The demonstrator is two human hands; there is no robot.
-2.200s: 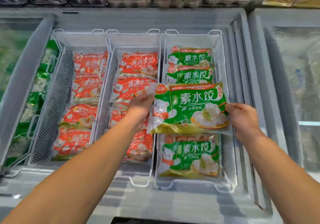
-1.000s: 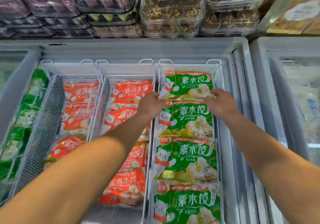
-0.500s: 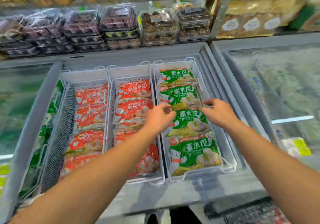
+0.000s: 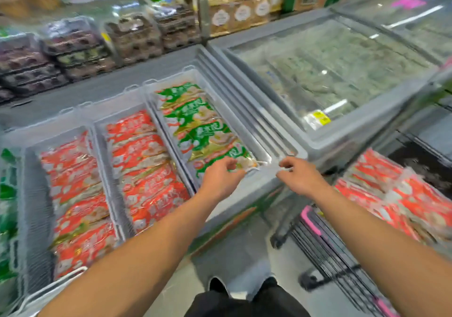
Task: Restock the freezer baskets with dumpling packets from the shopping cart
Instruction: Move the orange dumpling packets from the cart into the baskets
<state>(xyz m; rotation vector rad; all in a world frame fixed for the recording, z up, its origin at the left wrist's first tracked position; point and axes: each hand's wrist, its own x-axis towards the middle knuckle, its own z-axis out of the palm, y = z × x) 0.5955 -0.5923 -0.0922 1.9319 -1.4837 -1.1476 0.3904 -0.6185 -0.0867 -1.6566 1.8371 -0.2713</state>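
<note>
The left hand is hovering with loosely curled fingers over the near end of the right basket, holding nothing, just at the nearest green dumpling packet. The right hand is hanging relaxed and holding nothing beside the freezer's near corner. Green packets are lying in an overlapping row along that basket; red dumpling packets are filling the two baskets to the left. More red packets are sitting in the shopping cart on the right; the picture is blurred.
</note>
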